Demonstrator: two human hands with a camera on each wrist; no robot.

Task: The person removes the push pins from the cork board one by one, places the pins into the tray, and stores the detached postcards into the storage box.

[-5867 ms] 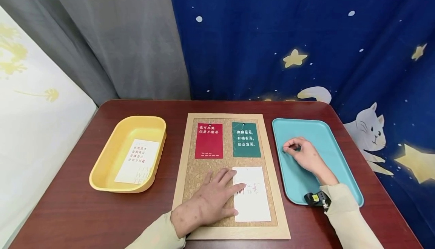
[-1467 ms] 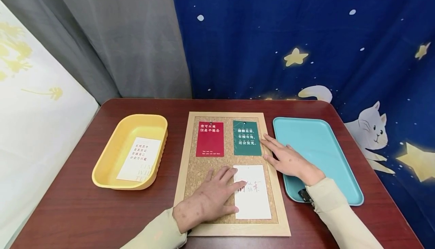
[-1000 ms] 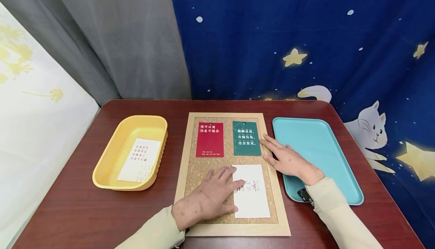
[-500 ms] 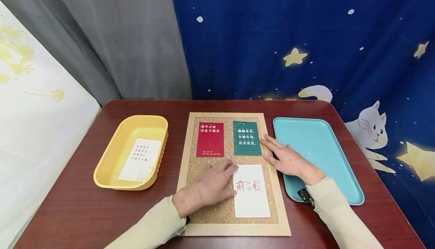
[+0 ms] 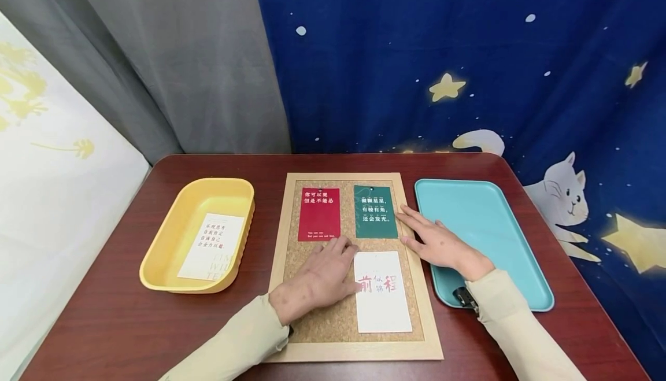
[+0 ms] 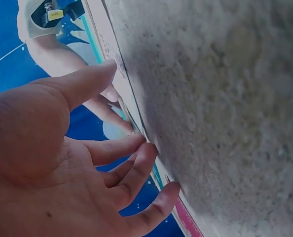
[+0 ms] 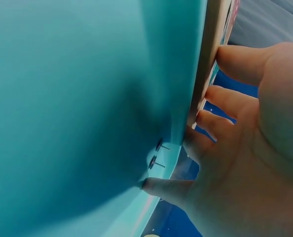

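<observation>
A wood-framed corkboard [image 5: 364, 351] lies on the table. Thumbtacks hold a red card [image 5: 319, 216] and a green card [image 5: 376, 225] near its top. Lower right on the cork lies a white card [image 5: 384, 311] with red lettering. My left hand [image 5: 317, 277] is over the cork, fingers loosely bent, thumb tip overlapping the white card's left edge; nothing is gripped. My right hand [image 5: 437, 242] rests with extended fingers on the board's right frame, beside the green card. In the right wrist view, two dark-headed thumbtacks [image 7: 153, 161] lie in the teal tray [image 7: 62, 123] near that hand.
The teal tray stands right of the board, partly under my right arm. A yellow basket [image 5: 156, 280] on the left holds another white card [image 5: 213, 245]. The dark red table [image 5: 104, 323] ends at curtains behind.
My left hand has drawn back up and left, uncovering the white card's lettering. Since the oldest frame, my right hand has moved from the tray to the board's frame.
</observation>
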